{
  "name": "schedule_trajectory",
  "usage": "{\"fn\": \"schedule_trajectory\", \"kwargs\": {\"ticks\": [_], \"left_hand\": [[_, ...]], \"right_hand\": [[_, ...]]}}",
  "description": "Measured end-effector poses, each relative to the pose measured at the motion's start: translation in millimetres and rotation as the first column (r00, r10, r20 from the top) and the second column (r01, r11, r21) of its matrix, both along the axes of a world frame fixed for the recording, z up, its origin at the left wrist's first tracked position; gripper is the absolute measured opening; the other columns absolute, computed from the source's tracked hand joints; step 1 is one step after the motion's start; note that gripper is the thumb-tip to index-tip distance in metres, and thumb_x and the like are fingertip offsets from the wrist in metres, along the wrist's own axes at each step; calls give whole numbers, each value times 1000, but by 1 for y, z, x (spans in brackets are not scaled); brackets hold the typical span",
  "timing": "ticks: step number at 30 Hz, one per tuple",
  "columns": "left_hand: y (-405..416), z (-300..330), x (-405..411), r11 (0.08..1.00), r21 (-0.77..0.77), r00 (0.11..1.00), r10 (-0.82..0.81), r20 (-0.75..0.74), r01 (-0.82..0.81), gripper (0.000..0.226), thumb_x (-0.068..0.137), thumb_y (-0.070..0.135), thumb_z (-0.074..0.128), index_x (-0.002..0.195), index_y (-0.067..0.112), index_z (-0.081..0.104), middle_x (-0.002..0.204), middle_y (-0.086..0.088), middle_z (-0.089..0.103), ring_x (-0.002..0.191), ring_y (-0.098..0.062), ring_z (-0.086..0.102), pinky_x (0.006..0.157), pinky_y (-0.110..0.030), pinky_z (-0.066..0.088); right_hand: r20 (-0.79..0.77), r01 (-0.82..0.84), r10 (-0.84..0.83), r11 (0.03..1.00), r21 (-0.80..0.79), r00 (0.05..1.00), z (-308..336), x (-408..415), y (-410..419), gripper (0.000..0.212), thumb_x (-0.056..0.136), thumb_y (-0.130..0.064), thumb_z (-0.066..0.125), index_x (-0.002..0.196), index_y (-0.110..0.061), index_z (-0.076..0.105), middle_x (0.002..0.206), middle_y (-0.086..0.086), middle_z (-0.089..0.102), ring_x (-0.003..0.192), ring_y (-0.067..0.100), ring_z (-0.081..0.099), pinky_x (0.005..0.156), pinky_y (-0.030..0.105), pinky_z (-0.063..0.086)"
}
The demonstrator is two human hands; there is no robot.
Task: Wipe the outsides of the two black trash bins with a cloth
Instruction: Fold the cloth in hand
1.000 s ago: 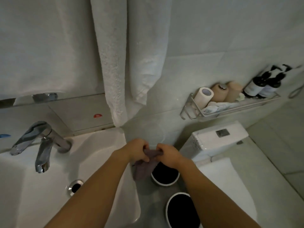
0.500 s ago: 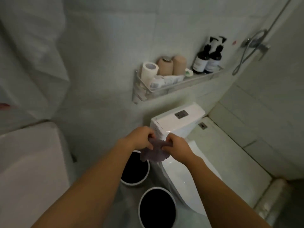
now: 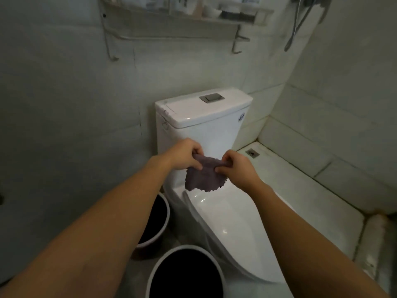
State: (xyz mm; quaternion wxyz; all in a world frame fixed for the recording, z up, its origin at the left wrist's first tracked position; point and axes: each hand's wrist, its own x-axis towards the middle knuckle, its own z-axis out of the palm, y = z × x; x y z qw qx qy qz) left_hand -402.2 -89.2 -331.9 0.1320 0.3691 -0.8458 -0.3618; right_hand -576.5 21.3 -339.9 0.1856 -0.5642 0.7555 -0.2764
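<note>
A dim bathroom with pale tiled walls point(image 3: 64, 93) surrounds a white toilet point(image 3: 225, 211), whose tank point(image 3: 204, 121) stands against the back wall with a grey flush button point(image 3: 211, 97) on its lid. High on the wall above the tank hangs a shelf point(image 3: 182, 20), its contents blurred and cut off by the top edge. A shower hose point(image 3: 300, 22) hangs in the upper right corner, and a raised tiled ledge point(image 3: 300, 186) with a small drain point(image 3: 252, 153) runs along the right of the toilet.

Both bare arms reach forward over the toilet. The left hand point(image 3: 184, 154) and the right hand point(image 3: 236, 166) are close together, each pinching the top edge of a purplish-grey cloth point(image 3: 204, 177) between thumb and curled fingers. The cloth hangs down between the hands in front of the tank, above the rear of the closed toilet lid, its scalloped lower edge free.

The two bins sit on the floor to the left of the toilet. The far bin point(image 3: 160, 216) stands just beside the toilet base and is largely hidden by the left forearm. The near bin point(image 3: 184, 274) is at the bottom of the view, its pale rim ringing a dark interior. The cloth is well apart from both bins.
</note>
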Motion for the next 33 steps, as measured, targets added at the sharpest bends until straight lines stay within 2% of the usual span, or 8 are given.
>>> {"fn": "schedule_trajectory", "kwargs": {"ticks": [5,11,14,18,23,26,29,33], "left_hand": [[13,-30,-16,1000,-30,1000,0,-22,-1,26,69,6,86,85,19,69,80,3,69,75,-16,65,71,-32,58],[41,-27,-21,999,-46,1000,-17,-26,16,32,70,4,85,79,26,64,84,-1,72,82,-23,70,79,-43,61],[60,-20,-16,998,-42,998,-51,-42,50,36,72,-1,83,84,27,65,91,-4,74,86,-23,71,80,-38,60],[89,-6,-8,992,-97,995,-83,-46,78,44,72,-10,76,84,31,67,86,9,70,79,-8,65,76,-25,54],[132,13,2,980,-185,988,-95,-124,71,48,69,-14,72,74,33,65,80,6,69,75,-15,63,80,-39,59],[159,23,9,976,-193,962,-141,-234,96,48,68,-18,71,74,29,64,94,-8,74,91,-29,69,85,-45,58],[186,31,11,975,-175,936,-188,-297,140,43,69,-20,70,75,22,62,112,-1,71,104,-22,69,83,-33,60],[207,30,15,971,-173,908,-216,-359,162,43,69,-24,67,75,17,61,101,6,71,101,-9,69,77,-20,56]], "right_hand": [[32,18,-16,998,-66,999,-32,-18,16,25,78,-14,78,78,-18,54,75,0,60,68,15,53,56,26,36],[238,50,-17,990,-133,971,-32,-26,53,17,79,-8,77,80,-11,60,71,-3,59,65,11,54,60,23,46],[452,78,0,985,-155,892,-25,-24,77,14,87,2,65,80,-9,60,75,2,60,75,17,57,75,38,52],[575,95,31,978,-188,817,-16,-15,106,24,89,8,48,81,-8,65,75,2,64,76,18,58,72,34,50],[773,198,72,948,-249,630,-13,4,133,24,95,5,45,88,-12,61,77,4,65,71,18,57,61,30,46],[852,292,98,914,-282,515,-13,20,148,9,96,-3,57,99,-11,54,79,8,67,72,21,62,64,33,52],[871,298,149,901,-314,468,-14,40,164,16,95,-11,66,93,-12,50,88,15,65,74,27,63,65,37,54],[864,276,174,902,-332,472,-14,66,188,20,98,-24,64,97,-4,63,79,12,71,68,23,66,63,34,56]]}}
